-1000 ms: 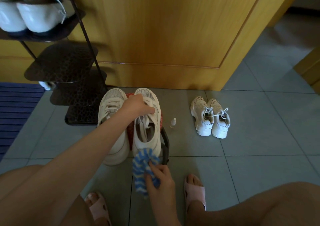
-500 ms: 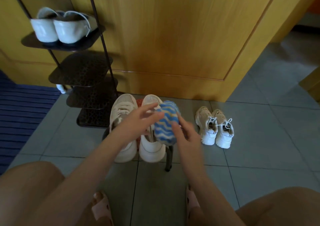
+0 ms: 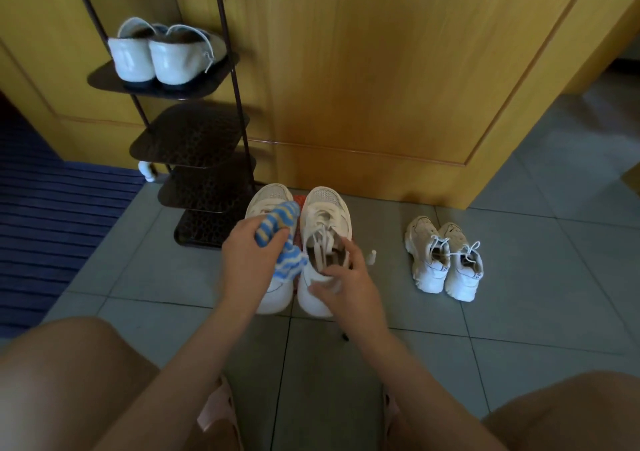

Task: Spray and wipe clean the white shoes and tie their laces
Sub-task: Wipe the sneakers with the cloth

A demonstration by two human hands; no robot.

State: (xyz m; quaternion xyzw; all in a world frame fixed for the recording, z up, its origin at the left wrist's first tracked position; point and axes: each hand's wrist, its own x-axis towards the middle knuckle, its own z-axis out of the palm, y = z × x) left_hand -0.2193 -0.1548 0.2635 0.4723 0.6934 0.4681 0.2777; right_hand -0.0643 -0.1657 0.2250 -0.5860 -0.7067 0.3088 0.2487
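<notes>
At frame centre, left hand [image 3: 249, 255] grips the cloth [image 3: 280, 234] over the left shoe [image 3: 272, 198]. Right hand [image 3: 348, 279], fingers loosely spread, reaches the right shoe [image 3: 329, 208], whose laces are loose. Wiping seems underway and tying remains. The far-right pair [image 3: 443, 260] looks tied.

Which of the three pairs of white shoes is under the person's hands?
The large mesh-toed pair in the middle, laces loose. The small pair sits apart to its right; the third pair is up on the rack.
</notes>
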